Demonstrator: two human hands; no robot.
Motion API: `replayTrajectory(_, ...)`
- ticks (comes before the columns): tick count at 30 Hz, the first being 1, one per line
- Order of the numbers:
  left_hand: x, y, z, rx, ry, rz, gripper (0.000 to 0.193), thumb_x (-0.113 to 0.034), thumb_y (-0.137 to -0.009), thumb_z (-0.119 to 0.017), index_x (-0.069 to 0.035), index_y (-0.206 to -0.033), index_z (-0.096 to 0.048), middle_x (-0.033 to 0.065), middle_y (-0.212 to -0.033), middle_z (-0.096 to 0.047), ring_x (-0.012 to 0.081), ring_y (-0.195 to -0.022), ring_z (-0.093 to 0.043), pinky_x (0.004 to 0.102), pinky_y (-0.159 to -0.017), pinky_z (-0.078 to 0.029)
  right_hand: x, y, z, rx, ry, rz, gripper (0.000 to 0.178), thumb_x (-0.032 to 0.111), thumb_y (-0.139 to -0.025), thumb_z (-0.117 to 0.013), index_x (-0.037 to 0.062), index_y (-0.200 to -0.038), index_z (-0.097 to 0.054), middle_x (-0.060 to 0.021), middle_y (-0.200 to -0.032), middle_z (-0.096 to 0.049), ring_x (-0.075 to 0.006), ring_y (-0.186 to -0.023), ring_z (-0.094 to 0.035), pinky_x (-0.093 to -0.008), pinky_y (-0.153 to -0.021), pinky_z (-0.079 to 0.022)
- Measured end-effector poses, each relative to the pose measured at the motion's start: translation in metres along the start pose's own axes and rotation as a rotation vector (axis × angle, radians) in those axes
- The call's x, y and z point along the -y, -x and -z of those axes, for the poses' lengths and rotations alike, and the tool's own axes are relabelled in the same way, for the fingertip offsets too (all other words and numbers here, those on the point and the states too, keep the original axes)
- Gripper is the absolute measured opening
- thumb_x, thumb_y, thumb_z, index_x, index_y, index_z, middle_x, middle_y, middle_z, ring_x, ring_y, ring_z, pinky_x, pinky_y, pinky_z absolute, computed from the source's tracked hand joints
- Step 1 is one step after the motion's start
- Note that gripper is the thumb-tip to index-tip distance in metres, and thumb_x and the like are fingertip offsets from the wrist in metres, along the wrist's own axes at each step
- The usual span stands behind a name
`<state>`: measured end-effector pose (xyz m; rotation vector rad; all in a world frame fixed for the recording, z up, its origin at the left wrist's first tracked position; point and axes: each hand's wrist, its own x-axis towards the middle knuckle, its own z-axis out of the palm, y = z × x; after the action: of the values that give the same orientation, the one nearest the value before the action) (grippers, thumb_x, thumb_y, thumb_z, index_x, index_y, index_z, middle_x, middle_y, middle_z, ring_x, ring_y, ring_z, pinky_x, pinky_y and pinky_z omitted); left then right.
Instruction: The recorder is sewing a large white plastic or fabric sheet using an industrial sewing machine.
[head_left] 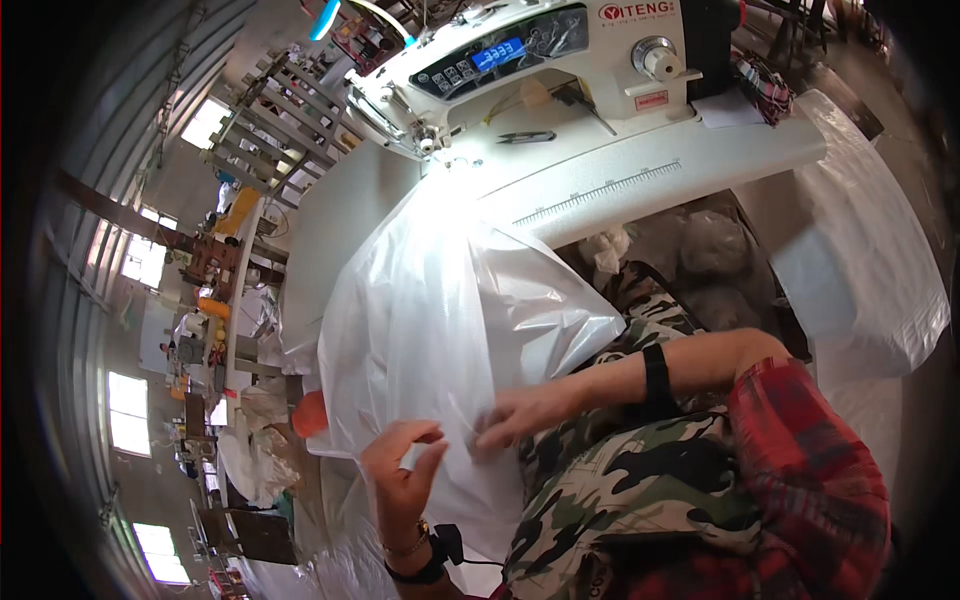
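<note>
A large white plastic sheet (410,330) hangs in folds from the sewing machine (560,60) down over my lap. Its upper end lies under the bright light by the needle area. My left hand (400,465) is in front of the sheet's lower part, thumb and forefinger curved with a gap between them and nothing visible in it. Close to its right, my right hand (515,418) reaches across the sheet. Motion blurs its fingers, so I cannot make out whether they grip the plastic. A camouflage apron (640,480) covers my lap.
Thread snips (527,137) lie on the machine bed, behind the ruler strip (600,190) along the table edge. More white plastic (870,250) drapes off the table at the right. Bagged bundles (710,245) sit under the table. A cluttered workbench (240,290) runs along the left.
</note>
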<state>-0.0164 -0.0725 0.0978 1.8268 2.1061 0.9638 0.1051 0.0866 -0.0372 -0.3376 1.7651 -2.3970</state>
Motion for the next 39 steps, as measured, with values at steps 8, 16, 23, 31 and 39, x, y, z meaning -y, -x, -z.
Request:
replayTrajectory(8,0.003,-0.014,-0.034,0.355,-0.331,0.13,0.028,-0.014,-0.079,-0.076,0.001,-0.095,-0.059,0.0152,-0.067,-0.063,0.0306,-0.059,-0.066,0.0353,-0.055,-0.05,0.017,0.0,-0.072,0.104,0.859,0.172,0.035,0.028,-0.085,-0.064,-0.0028,-0.1,-0.062,-0.0259,-0.096,-0.065,-0.0403,-0.101,-0.063,-0.0458,-0.088,-0.048)
replayTrajectory(16,0.027,0.0,-0.033,-0.105,-0.278,0.109,0.006,-0.001,-0.09,-0.059,0.0,-0.095,-0.061,0.0157,-0.075,-0.061,0.0309,-0.059,-0.058,0.0347,-0.059,-0.046,0.002,0.015,0.042,-1.015,0.656,0.018,0.029,0.032,-0.091,-0.063,0.0021,-0.091,-0.062,-0.0176,-0.081,-0.065,-0.0286,-0.082,-0.066,-0.0415,-0.072,-0.05)
replayTrajectory(23,0.042,-0.009,-0.033,-0.236,0.319,0.26,0.011,0.007,-0.085,-0.052,0.004,-0.088,-0.062,-0.0024,-0.073,-0.056,0.0047,-0.066,-0.049,0.0205,-0.06,-0.039,-0.022,-0.003,0.069,-1.056,-0.059,0.036,0.038,0.028,-0.088,-0.067,0.0015,-0.115,-0.059,-0.0074,-0.09,-0.066,-0.0169,-0.071,-0.062,-0.0309,-0.058,-0.048)
replayTrajectory(31,0.054,-0.02,-0.025,-0.267,0.271,0.098,0.013,0.006,-0.082,-0.046,0.003,-0.084,-0.058,-0.0027,-0.071,-0.054,0.0029,-0.065,-0.046,0.0191,-0.058,-0.035,0.018,0.02,0.023,-0.276,0.055,-0.035,0.021,0.022,-0.089,-0.063,0.0041,-0.1,-0.064,-0.0031,-0.077,-0.065,-0.0141,-0.071,-0.06,-0.0284,-0.061,-0.046)
replayTrajectory(39,0.048,-0.022,-0.021,-0.233,0.273,0.098,0.012,0.005,-0.08,-0.048,0.004,-0.085,-0.059,0.0007,-0.07,-0.056,0.0057,-0.064,-0.049,0.0222,-0.06,-0.04,0.031,0.003,0.069,-0.555,1.461,-0.205,0.039,0.012,-0.086,-0.057,0.0029,-0.123,-0.051,-0.0168,-0.073,-0.064,-0.036,-0.071,-0.066,-0.0443,-0.062,-0.051)
